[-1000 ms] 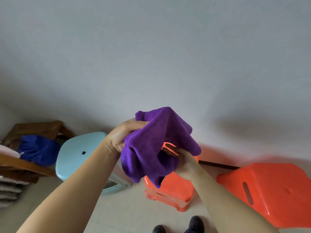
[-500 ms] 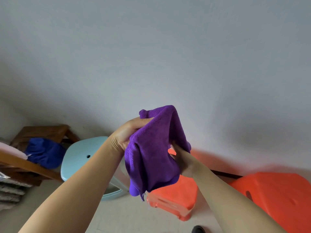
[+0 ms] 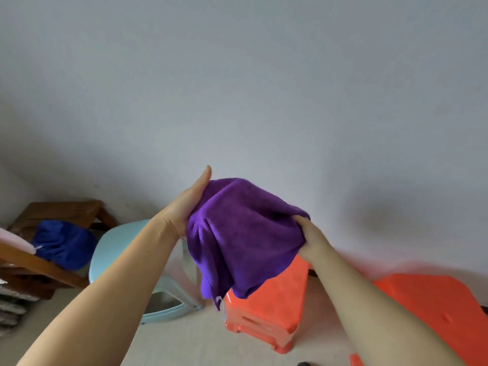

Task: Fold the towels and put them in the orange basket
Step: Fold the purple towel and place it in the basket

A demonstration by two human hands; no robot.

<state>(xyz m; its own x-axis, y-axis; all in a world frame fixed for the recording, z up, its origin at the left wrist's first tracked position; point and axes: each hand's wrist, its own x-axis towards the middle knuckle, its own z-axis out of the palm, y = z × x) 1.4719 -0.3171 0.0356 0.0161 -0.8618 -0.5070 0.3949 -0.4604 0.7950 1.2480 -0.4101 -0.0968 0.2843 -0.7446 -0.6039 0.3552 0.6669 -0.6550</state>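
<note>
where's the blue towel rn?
Head view, far left: the blue towel lies bunched on the wooden chair, left of the light-blue stool.

Both forearms were bare, with no sleeves in view. The left hand (image 3: pixel 182 210) and right hand (image 3: pixel 313 240) wore no gloves, rings or watch.

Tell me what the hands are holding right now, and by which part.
Both hold the purple towel in the air: the left hand at its left side, thumb up, the right hand gripping its right edge.
</note>
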